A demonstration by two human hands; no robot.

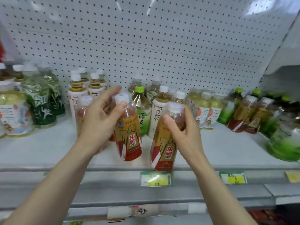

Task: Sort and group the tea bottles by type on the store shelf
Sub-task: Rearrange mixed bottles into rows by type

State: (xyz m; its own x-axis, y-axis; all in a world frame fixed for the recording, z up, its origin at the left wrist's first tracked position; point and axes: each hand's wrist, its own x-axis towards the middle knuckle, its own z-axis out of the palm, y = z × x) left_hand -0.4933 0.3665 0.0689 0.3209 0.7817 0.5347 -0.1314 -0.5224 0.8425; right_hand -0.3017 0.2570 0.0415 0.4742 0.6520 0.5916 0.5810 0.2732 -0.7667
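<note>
My left hand point(99, 120) grips a red-and-gold labelled bottle point(129, 137) near its white cap, thumb across the neck. My right hand point(183, 132) holds a second bottle of the same kind point(164, 151) by its shoulder, tilted, over the shelf's front edge. Both bottles hang above the white shelf point(219, 148). A third red-and-gold bottle point(82, 111) stands behind my left hand, partly hidden. More red-and-gold bottles point(245, 114) lean at the right.
White-labelled tea bottles point(76, 93) stand at the back left, a green-capped green tea bottle point(141, 109) in the middle, pale yellow ones point(209, 111) to the right. Large green-labelled bottles point(43, 98) fill the far left. Price tags point(155, 178) line the shelf edge. A pegboard point(146, 38) backs it.
</note>
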